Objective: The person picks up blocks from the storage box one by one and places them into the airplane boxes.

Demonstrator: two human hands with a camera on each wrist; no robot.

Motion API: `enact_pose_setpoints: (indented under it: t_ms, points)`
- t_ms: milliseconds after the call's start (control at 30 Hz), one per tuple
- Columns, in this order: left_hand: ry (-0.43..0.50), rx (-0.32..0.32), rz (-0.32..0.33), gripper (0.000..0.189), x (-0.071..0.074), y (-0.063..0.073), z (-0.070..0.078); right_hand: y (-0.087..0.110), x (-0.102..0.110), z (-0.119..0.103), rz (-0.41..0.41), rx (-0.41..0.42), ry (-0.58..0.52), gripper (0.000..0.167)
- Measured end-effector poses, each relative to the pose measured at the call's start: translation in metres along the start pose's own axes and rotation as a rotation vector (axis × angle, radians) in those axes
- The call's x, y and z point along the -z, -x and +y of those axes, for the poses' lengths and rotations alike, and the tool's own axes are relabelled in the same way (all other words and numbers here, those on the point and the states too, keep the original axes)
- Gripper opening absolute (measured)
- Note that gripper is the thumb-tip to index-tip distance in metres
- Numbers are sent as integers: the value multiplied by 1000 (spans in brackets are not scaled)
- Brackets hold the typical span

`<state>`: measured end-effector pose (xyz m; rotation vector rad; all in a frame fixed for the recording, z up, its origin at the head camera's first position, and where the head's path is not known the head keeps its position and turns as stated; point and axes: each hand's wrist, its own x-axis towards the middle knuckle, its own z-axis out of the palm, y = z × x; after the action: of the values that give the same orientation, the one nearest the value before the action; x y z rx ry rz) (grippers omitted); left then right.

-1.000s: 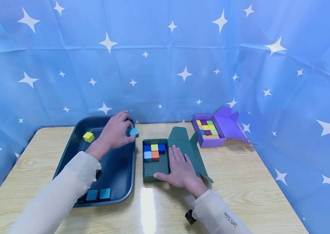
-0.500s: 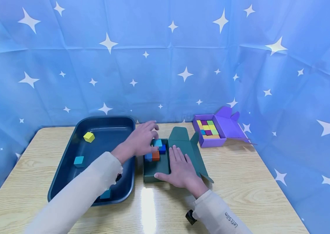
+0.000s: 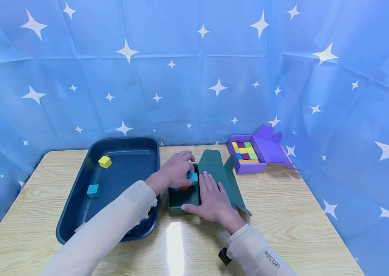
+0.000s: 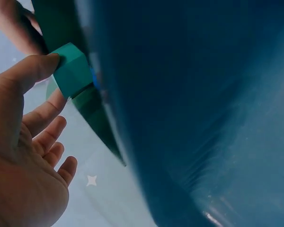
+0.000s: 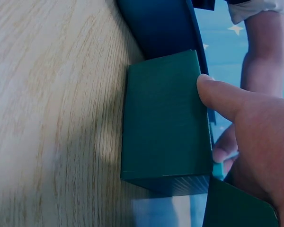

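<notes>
My left hand pinches a teal cube between thumb and fingers, over the back right part of the open green box. The left wrist view shows the thumb on one face of that cube. Under the hand, an orange cube peeks out inside the box; its neighbours are mostly hidden. My right hand lies with straight fingers along the box's lid side. In the right wrist view, its thumb reaches the top edge of the green box's wall.
A dark blue tray stands left of the box, holding a yellow cube and a teal cube; the left sleeve hides its near part. At the back right sits an open purple box with several coloured blocks. A starred backdrop hangs behind.
My left hand has carried the teal cube rightward from the tray's far right corner to the green box, then lower and slightly right over it. The right hand has stayed put.
</notes>
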<state>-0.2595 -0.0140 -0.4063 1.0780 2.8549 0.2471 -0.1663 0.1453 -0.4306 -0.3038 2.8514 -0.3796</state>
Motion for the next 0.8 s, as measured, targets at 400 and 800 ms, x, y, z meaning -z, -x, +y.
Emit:
enact_pose_setpoints:
  t_ms: [400, 800]
  points:
    - [-18, 30, -42, 26, -17, -5, -2, 1, 1, -1, 30, 3, -32, 113]
    - [-236, 22, -53, 42, -25, -8, 3, 2, 1, -2, 38, -5, -58, 114]
